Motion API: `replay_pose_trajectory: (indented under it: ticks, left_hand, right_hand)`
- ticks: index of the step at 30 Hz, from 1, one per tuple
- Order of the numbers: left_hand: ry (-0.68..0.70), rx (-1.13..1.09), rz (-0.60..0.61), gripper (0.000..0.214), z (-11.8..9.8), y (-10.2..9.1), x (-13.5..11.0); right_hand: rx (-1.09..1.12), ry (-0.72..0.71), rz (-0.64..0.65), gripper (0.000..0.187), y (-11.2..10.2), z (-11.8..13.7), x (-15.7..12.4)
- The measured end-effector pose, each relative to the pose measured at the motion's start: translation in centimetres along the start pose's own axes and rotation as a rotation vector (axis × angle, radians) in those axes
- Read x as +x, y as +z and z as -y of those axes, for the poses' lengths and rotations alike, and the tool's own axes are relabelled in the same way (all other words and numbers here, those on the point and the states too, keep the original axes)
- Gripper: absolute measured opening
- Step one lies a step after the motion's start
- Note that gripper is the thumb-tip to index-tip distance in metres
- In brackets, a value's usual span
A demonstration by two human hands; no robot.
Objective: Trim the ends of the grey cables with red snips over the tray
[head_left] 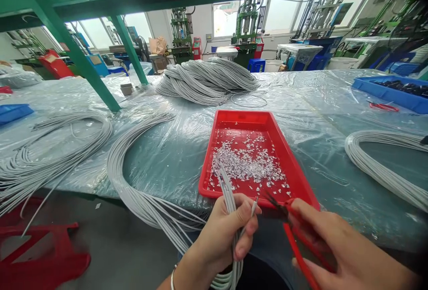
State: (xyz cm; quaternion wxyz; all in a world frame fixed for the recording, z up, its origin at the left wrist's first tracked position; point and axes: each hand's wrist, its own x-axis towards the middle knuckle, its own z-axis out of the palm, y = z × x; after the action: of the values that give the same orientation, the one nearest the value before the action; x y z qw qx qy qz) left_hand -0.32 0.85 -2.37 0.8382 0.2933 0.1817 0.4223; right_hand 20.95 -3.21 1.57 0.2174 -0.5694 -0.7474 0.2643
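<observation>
My left hand [230, 227] is closed round a bundle of thin grey cables [228, 194] whose ends point up and away. One cable end is set apart between thumb and forefinger, with a bare tip showing. In my right hand [329, 241] is a pair of red-handled scissors [297, 245]. Their dark blades are a little to the right of that cable end, apart from it and slightly blurred. Just beyond both hands lies a red tray [297, 178], with many small shiny foil-like scraps [247, 161] spread over its bottom.
A large coil of grey cable [207, 80] lies farther back on the plastic-covered table. More cable bundles [123, 161] curve at left and right. A blue tray [388, 89] with dark parts and red-handled scissors [384, 106] are at far right. Green posts [76, 54] rise at left.
</observation>
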Motion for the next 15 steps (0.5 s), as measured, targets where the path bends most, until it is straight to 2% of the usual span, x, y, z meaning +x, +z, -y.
replay_pose_trajectory:
  ticks: [4,7,9,11,13,15]
  left_hand:
    - [-0.087,-0.066,0.022,0.035,-0.3,-0.3,0.1]
    - [-0.163,-0.109,0.062,0.034,-0.5,-0.5,0.3]
    - [-0.224,-0.151,0.134,0.032,-0.6,-0.7,0.6]
    - [-0.302,-0.197,0.218,0.03,-0.7,-1.0,0.8]
    - [-0.365,-0.226,0.288,0.031,-0.8,-1.0,0.9]
    - [-0.395,-0.244,0.332,0.033,-1.0,-0.9,0.9]
  right_hand:
    - [0.008,-0.05,0.163,0.017,-0.2,1.1,0.7]
    - [-0.051,-0.107,0.189,0.016,-1.0,1.3,1.3]
    - [-0.077,-0.137,0.199,0.018,-1.4,1.0,1.6]
    - [-0.013,-0.166,0.206,0.018,-1.5,0.7,2.2]
    - [0.141,-0.144,0.066,0.01,-1.5,0.4,2.9]
    - [0.3,-0.066,-0.178,0.012,-1.4,0.4,3.8]
